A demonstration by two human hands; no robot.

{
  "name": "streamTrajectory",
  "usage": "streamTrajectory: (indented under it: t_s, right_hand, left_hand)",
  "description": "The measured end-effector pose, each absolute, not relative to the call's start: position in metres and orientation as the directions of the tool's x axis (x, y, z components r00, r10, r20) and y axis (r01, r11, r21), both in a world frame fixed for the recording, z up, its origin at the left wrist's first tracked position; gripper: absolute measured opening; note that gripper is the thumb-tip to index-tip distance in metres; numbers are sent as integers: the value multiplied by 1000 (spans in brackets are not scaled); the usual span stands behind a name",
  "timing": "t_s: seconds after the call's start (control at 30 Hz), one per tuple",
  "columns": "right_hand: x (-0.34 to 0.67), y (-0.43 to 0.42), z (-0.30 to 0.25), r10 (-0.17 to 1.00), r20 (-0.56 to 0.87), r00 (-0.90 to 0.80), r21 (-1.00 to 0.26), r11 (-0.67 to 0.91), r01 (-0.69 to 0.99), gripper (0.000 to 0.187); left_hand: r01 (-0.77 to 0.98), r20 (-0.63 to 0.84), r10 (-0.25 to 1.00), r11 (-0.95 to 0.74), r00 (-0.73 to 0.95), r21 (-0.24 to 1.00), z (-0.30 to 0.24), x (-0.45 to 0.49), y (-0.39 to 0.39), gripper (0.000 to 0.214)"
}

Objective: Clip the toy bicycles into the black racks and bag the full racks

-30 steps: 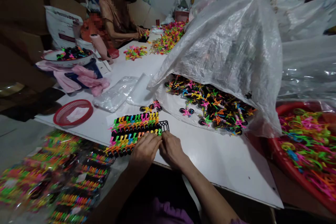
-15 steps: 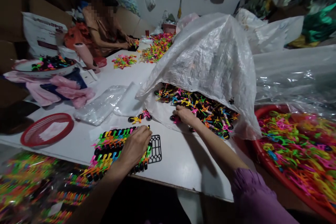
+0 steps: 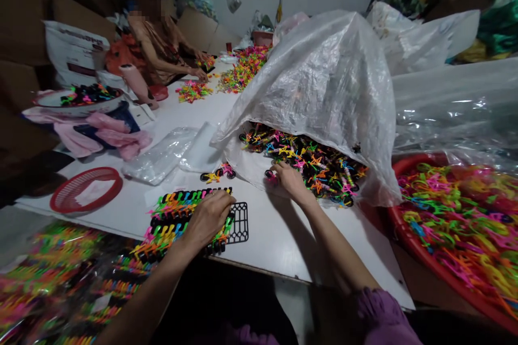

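Note:
A black grid tray lies on the white table, with rows of small coloured toy bicycles standing in it. My left hand rests on those rows with its fingers curled over them. My right hand reaches to the mouth of a large clear plastic bag, where a heap of loose toy bicycles spills out. Its fingers are pinched on a pink toy bicycle. Two loose toy bicycles lie just behind the tray.
A red basin of coloured parts sits at the right. A red basket and flat clear bags lie at the left. Packed bags of bicycles lie below the table edge. Another person works at the far end.
My right hand left the tray, reached into the heap at the bag's mouth and pinched a bicycle. My left hand stayed on the tray.

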State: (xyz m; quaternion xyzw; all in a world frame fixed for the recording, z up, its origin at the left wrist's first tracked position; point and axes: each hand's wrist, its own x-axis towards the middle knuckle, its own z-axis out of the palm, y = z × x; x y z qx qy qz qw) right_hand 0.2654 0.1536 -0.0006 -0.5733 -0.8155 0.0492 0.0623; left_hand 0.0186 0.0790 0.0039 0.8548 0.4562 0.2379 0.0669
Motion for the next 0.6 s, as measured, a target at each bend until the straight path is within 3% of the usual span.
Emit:
streamTrajectory:
  t_s: [0.17, 0.3, 0.37, 0.43, 0.5, 0.6]
  right_hand:
    - [275, 182, 0, 929, -94, -359, -55, 355, 933, 30]
    - [283, 189, 2, 926, -128, -356, -82, 348, 934, 25]
    - [282, 180, 6, 928, -76, -366, -133, 354, 926, 22]
    - [274, 163, 8, 931, 51, -361, -275, 361, 891, 21]
    - [257, 139, 2, 924, 155, -349, -495, 378, 782, 18]
    - [223, 105, -23, 928, 91, -361, -807, 282, 519, 14]
  left_hand:
    - [752, 347, 815, -570, 464, 332, 6, 20, 78, 14]
    - [747, 357, 815, -568, 455, 345, 6, 20, 78, 15]
    - [751, 354, 827, -552, 437, 362, 6, 21, 79, 15]
    - [759, 346, 842, -529, 414, 378, 7, 23, 80, 14]
    - [766, 342, 846, -522, 409, 376, 7, 25, 82, 15]
    - [769, 340, 843, -527, 417, 363, 7, 29, 84, 16]
